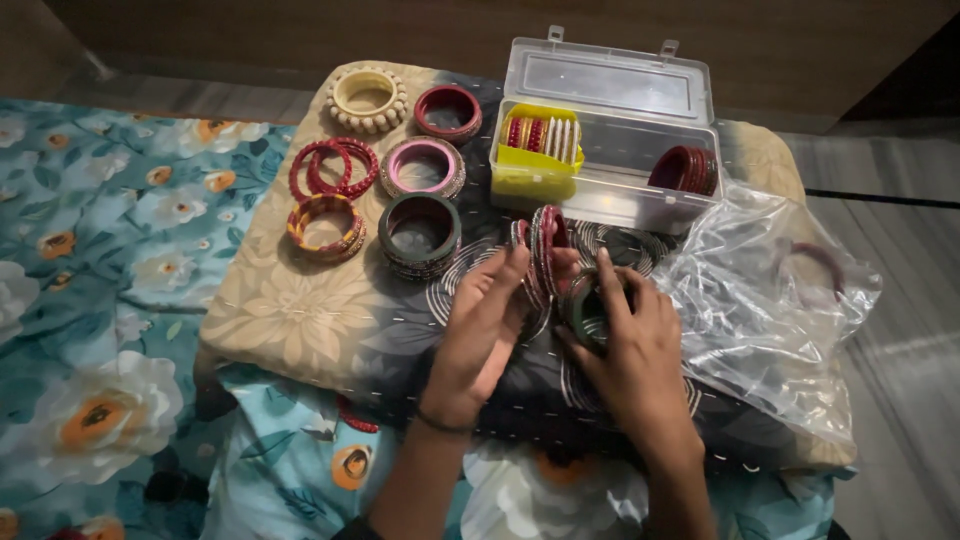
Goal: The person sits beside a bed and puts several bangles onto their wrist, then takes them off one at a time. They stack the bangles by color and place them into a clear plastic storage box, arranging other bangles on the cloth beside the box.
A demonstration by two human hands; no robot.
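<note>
My left hand (482, 325) grips an upright stack of red bangles (546, 248) from the left, on a patterned cushion (290, 310). My right hand (632, 345) lies just right of it, fingers wrapped around a dark green bangle set (583, 312). Behind the hands stands an open clear plastic box (610, 150) holding a yellow tray of red and white bangles (540, 140) on its left and dark red bangles (686, 170) on its right.
Several bangle sets lie on the cushion's left: cream (368, 98), maroon (447, 111), red (333, 167), pink (423, 166), orange (325, 226), dark green (419, 232). A crumpled clear plastic bag (765, 300) with a bangle inside lies at right. Floral bedsheet (90, 300) surrounds.
</note>
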